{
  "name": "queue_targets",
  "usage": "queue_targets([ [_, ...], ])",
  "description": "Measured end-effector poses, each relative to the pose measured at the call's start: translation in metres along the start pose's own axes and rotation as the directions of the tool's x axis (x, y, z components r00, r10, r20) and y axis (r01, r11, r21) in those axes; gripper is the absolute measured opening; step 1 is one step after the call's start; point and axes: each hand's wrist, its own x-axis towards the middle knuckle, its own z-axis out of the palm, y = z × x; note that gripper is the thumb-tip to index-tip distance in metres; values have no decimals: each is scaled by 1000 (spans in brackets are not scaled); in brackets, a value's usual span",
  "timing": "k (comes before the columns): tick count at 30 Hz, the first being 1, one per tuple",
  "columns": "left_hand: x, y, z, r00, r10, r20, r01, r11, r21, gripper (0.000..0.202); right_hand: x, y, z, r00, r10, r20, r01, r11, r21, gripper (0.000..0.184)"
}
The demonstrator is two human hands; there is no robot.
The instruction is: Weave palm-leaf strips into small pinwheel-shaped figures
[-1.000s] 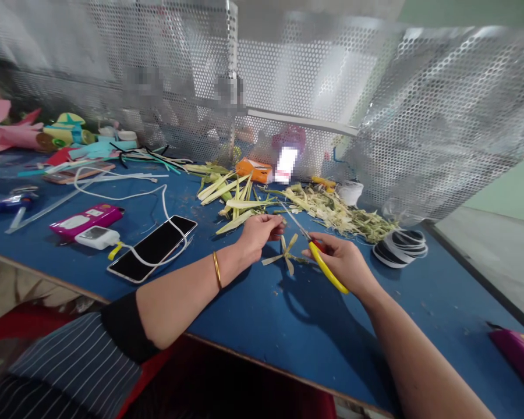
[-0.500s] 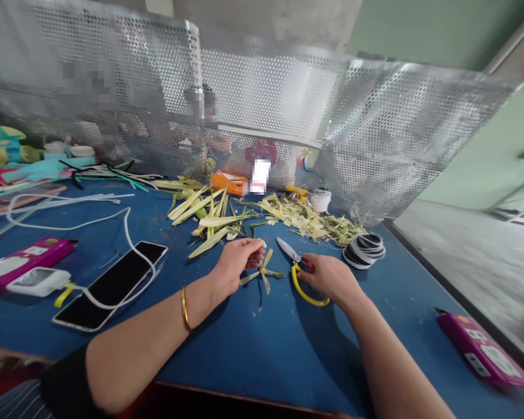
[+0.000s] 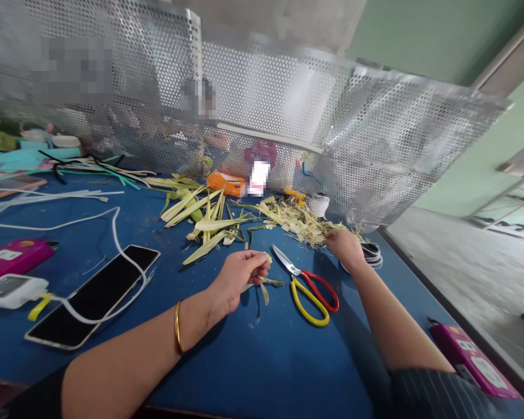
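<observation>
My left hand [image 3: 242, 276] is closed in a pinch on a small pale piece of husk [image 3: 268, 259], held over the middle of the blue table. Just under its fingers lies a knotted husk strip [image 3: 271, 282], its ends partly hidden. My right hand [image 3: 344, 247] is at the near right edge of a heap of shredded husk scraps [image 3: 303, 218], fingertips bent together; whatever is in them is too small to make out. Behind that wrist a black-and-white coil [image 3: 372, 255] is half covered. Scissors [image 3: 305, 285] with one red and one yellow handle lie between my hands, untouched.
Long husk leaves [image 3: 205, 227] lie behind my left hand, near an orange packet [image 3: 226, 183]. A phone [image 3: 96, 297], white cable [image 3: 117, 233] and magenta device [image 3: 15, 262] occupy the left. Another magenta device [image 3: 474, 361] sits right. A perforated metal screen [image 3: 266, 87] borders the back.
My right hand has let go of the scissors and moved up and right to the scrap heap. The left hand, still pinching the husk piece, has come slightly nearer and lower.
</observation>
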Motion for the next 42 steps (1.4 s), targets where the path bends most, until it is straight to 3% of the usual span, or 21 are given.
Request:
queue_targets([
  [5,-1,0,0,1000,-4,13,4,1000,1,18,11,0,28,996,75,-39,-74,997,15,24],
  [8,-1,0,1,1000,-11,10,11,1000,-5,17,6,-1,34,994,84,-72,-79,995,60,29],
  [12,1,-3,1,1000,-14,16,14,1000,-8,16,-3,5,30,988,88,-127,-67,985,157,29],
  [18,4,-6,0,1000,-1,17,1,1000,31,17,-21,10,31,997,50,-61,-27,941,336,33],
  [22,3,-4,1,1000,6,4,-6,999,33,15,-35,11,30,997,57,-60,-33,941,338,36],
  [28,0,-1,2,998,56,30,-57,996,69,17,-70,21,12,993,45,-107,-13,961,278,24],
  [31,1,-1,2,994,96,50,-101,988,118,17,-90,28,7,989,59,-138,-9,942,335,27],
  [36,1,0,4,976,143,167,-180,954,239,19,-120,32,13,955,-8,-297,172,830,531,27],
  [39,-4,1,10,955,123,270,-199,941,275,19,-133,29,19,898,-136,-418,322,851,415,25],
  [42,-11,0,20,948,54,314,-149,946,287,18,-143,23,21,838,-281,-467,442,852,281,27],
])
